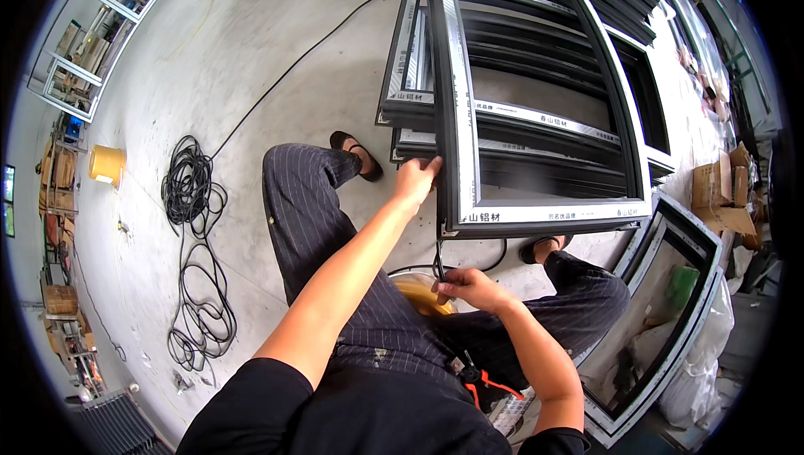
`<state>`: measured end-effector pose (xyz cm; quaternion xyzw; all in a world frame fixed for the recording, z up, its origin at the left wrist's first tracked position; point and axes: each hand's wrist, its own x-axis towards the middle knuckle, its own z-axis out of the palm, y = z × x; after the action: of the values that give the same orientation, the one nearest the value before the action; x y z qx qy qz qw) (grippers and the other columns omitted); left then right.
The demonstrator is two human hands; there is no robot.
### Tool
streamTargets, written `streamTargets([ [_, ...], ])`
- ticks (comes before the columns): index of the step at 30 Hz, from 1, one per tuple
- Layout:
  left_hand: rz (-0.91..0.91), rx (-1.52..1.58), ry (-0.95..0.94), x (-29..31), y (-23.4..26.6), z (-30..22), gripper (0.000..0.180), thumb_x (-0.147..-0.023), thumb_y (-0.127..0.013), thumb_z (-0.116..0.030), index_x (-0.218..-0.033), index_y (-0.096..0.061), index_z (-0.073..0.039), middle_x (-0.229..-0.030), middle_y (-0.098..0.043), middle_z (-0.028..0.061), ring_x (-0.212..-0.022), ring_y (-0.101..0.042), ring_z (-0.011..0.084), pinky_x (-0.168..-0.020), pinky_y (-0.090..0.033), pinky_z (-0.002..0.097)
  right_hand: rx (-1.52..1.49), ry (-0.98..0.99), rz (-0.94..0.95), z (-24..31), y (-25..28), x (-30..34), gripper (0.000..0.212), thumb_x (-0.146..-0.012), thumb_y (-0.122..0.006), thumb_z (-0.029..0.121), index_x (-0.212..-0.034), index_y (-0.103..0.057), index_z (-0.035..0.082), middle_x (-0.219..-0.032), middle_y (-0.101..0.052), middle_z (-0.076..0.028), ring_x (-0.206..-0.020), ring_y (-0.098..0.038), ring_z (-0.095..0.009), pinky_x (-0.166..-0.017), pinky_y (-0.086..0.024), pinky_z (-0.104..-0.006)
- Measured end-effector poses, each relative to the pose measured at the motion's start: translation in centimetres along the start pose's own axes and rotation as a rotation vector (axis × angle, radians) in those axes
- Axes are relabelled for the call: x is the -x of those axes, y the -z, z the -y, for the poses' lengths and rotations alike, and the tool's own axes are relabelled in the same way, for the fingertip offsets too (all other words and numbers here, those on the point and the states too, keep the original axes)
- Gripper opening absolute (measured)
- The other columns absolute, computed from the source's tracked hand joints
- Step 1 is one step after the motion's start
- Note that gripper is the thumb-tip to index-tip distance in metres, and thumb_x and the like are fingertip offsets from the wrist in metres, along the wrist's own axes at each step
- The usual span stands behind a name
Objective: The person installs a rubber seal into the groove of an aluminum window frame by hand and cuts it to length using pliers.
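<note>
A dark window frame [458, 120] with printed white protective film along its faces lies in front of me, on top of other frames. My left hand [416, 182] is closed at its left outer edge, fingertips pressed to the side; their far ends are partly hidden. Below the frame's near left corner, a thin black rubber strip [438, 259] hangs down. My right hand [474, 289] pinches this strip between thumb and fingers, just above a yellow round object [419, 294] between my legs, partly covered by my hand and trousers.
More film-covered frames [404, 78] are stacked underneath. Another frame [703, 237] leans at the right, near cardboard boxes [718, 183]. A tangled black cord [188, 183] lies on the floor at left, one length running to the stack. Beyond it stands a yellow bucket [106, 164].
</note>
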<state>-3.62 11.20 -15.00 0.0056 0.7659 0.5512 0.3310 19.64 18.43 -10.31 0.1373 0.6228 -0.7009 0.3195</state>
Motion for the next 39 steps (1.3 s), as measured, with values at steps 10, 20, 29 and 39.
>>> streamTargets([
  [10,-0.151,-0.161,-0.095,-2.5,-0.8,1.0,0.034,-0.093,-0.063,-0.028,-0.086,-0.066,0.005,-0.064,-0.059,0.0044,-0.053,-0.051,0.0123,-0.049,-0.040,0.0281,0.079,-0.019,-0.008,-2.2,0.9,-1.7,0.027,-0.096,-0.057,0.018,-0.109,-0.063,-0.004,-0.093,-0.071,-0.008,-0.089,-0.063,-0.013,-0.088,-0.047,-0.0285],
  [20,0.081,-0.024,0.061,0.2,0.3,1.5,0.028,-0.093,-0.063,-0.027,-0.094,-0.065,0.001,-0.078,-0.064,0.0041,-0.064,-0.059,0.0125,-0.059,-0.050,0.0267,0.148,0.030,-0.029,-1.6,0.9,-2.3,0.030,-0.093,-0.060,0.026,-0.097,-0.066,-0.002,-0.086,-0.071,-0.009,-0.081,-0.064,-0.016,-0.079,-0.048,-0.0307],
  [29,0.179,0.004,0.084,2.4,0.6,2.0,0.025,-0.092,-0.065,-0.023,-0.096,-0.063,0.001,-0.080,-0.065,0.0053,-0.066,-0.061,0.0132,-0.061,-0.052,0.0267,0.125,0.006,-0.064,-1.5,0.4,-1.8,0.027,-0.091,-0.061,0.024,-0.092,-0.067,-0.002,-0.082,-0.071,-0.009,-0.078,-0.065,-0.016,-0.077,-0.048,-0.0305],
  [39,0.317,0.040,0.191,5.5,1.4,2.6,0.020,-0.090,-0.067,-0.017,-0.093,-0.062,0.002,-0.081,-0.064,0.0059,-0.068,-0.061,0.0144,-0.063,-0.053,0.0278,0.098,-0.023,-0.123,-2.4,0.3,-2.2,0.024,-0.089,-0.062,0.021,-0.089,-0.068,-0.002,-0.077,-0.071,-0.008,-0.072,-0.065,-0.016,-0.072,-0.049,-0.0307],
])
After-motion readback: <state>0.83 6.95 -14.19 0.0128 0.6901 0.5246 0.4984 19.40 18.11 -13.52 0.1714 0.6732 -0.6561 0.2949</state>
